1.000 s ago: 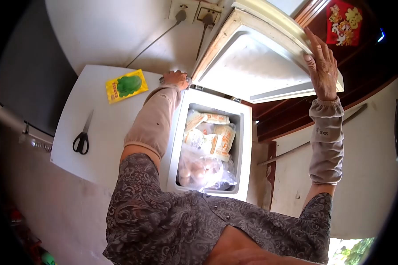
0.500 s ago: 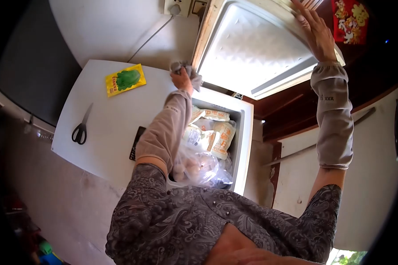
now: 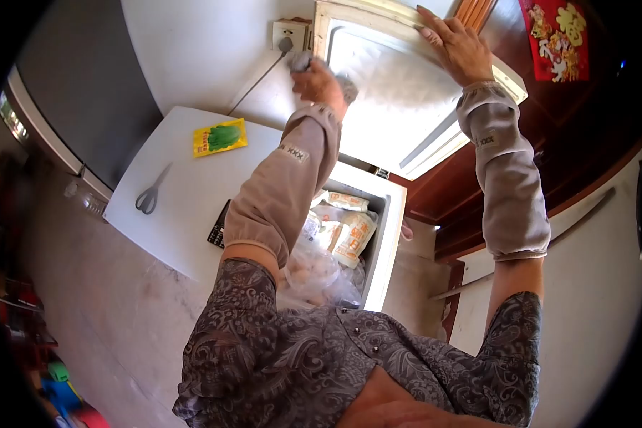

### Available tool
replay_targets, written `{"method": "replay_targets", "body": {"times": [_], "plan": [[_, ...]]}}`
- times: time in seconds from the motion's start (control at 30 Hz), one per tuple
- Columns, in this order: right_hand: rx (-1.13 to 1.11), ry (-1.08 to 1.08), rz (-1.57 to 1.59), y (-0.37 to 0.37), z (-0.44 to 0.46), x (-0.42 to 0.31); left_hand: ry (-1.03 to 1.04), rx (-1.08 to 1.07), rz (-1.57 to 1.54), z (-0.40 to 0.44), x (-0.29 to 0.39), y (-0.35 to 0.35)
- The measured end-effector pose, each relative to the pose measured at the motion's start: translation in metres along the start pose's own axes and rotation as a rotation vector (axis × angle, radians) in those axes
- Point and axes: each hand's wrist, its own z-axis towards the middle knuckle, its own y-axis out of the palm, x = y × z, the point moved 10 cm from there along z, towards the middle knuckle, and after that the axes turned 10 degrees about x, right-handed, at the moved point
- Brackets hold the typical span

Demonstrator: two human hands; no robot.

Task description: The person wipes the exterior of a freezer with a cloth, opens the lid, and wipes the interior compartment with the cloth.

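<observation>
A grey cloth is bunched in my left hand, its fingers closed round it beside the left edge of the raised freezer lid. My right hand lies on the lid's upper edge with its fingers spread. Below the lid, the open chest freezer holds several printed packages and clear plastic bags. My left forearm covers part of the freezer's left side.
A white top left of the freezer carries a yellow packet, scissors and a black keypad-like object. A wall socket with a plug is behind. A red decoration hangs at the upper right.
My left hand has lifted with the cloth from the freezer's back corner to the lid's left edge. My right hand stays on the lid. The black keypad-like object has come into view.
</observation>
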Motion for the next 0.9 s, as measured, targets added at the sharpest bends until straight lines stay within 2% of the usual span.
{"method": "replay_targets", "body": {"times": [0.03,0.07,0.13,0.2,0.3,0.4,0.5,0.63,0.73,0.87,0.9], "plan": [[0.042,-0.03,-0.024,0.012,0.0,0.005,0.033,0.002,-0.041,-0.01,0.03,-0.003],[0.084,-0.061,-0.051,0.021,0.0,0.01,0.138,-0.092,-0.156,-0.004,0.05,0.016],[0.09,-0.052,0.008,0.025,0.002,0.014,0.413,-0.147,-0.263,-0.013,0.101,0.018],[0.067,-0.043,0.029,0.027,0.001,0.016,0.745,-0.063,-0.24,-0.041,0.14,-0.004],[0.044,-0.029,0.023,0.028,0.007,0.021,1.183,-0.015,0.023,-0.051,0.095,0.003],[0.029,-0.035,0.049,0.037,0.012,0.021,1.166,-0.13,0.217,-0.025,0.006,0.01],[0.001,-0.014,0.042,0.036,0.013,0.023,1.177,-0.25,0.165,-0.02,-0.016,-0.002],[-0.017,-0.011,0.031,0.035,0.011,0.02,1.268,-0.149,-0.016,-0.046,0.086,-0.016],[-0.003,-0.027,0.059,0.032,0.013,0.019,1.268,-0.146,-0.138,-0.054,0.135,-0.014],[0.002,-0.063,0.194,0.043,0.015,0.029,1.148,-0.118,0.062,-0.023,0.043,0.007],[0.009,-0.058,0.255,0.044,0.016,0.034,1.109,-0.195,-0.036,-0.005,0.017,0.025]]}}
